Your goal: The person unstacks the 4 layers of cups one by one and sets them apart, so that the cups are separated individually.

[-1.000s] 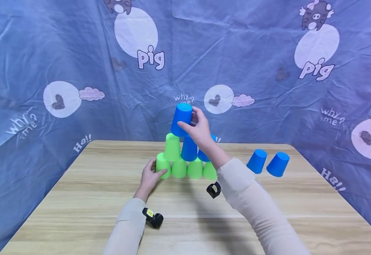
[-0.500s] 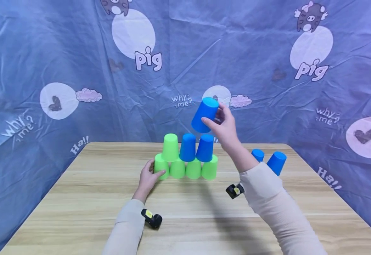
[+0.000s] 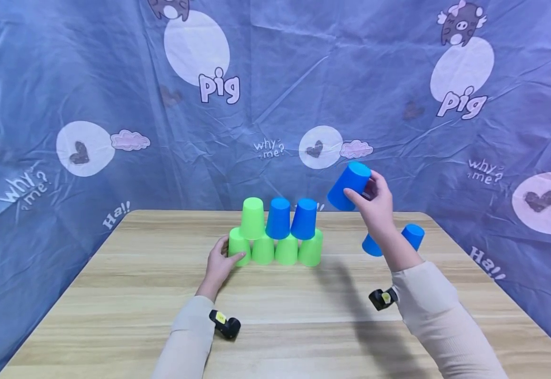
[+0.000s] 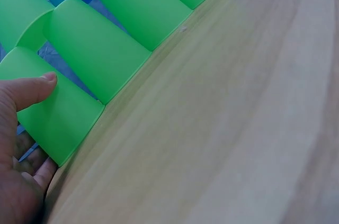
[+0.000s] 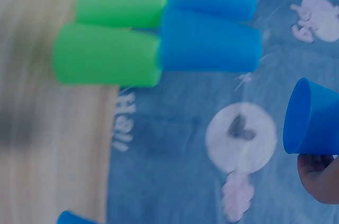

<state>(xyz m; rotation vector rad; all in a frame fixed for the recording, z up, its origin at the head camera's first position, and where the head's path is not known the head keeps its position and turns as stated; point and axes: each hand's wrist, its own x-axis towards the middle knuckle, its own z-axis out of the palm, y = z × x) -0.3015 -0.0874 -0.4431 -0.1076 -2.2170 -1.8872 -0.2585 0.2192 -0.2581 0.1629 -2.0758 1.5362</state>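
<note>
My right hand (image 3: 377,202) holds an upside-down blue cup (image 3: 349,186), tilted, in the air right of the stack. In the right wrist view this blue cup (image 5: 315,118) shows its open rim. My left hand (image 3: 219,264) grips the leftmost green cup (image 3: 239,247) of the bottom row, thumb across its front. In the left wrist view that green cup (image 4: 58,113) stands on the table between thumb and fingers. The bottom row is several upside-down green cups. On top of them stand a green cup (image 3: 252,219) and two blue cups, one in the middle (image 3: 278,219) and one right (image 3: 304,219).
Two more blue cups stand on the wooden table (image 3: 275,316) at the right: one cup (image 3: 372,246) partly hidden by the right forearm, another cup (image 3: 413,237) beside it. A blue printed cloth (image 3: 275,105) hangs behind the table.
My right hand has carried the blue cup from above the stack's left part rightward, up and then down, tilting it. My left hand stays at the leftmost green cup.
</note>
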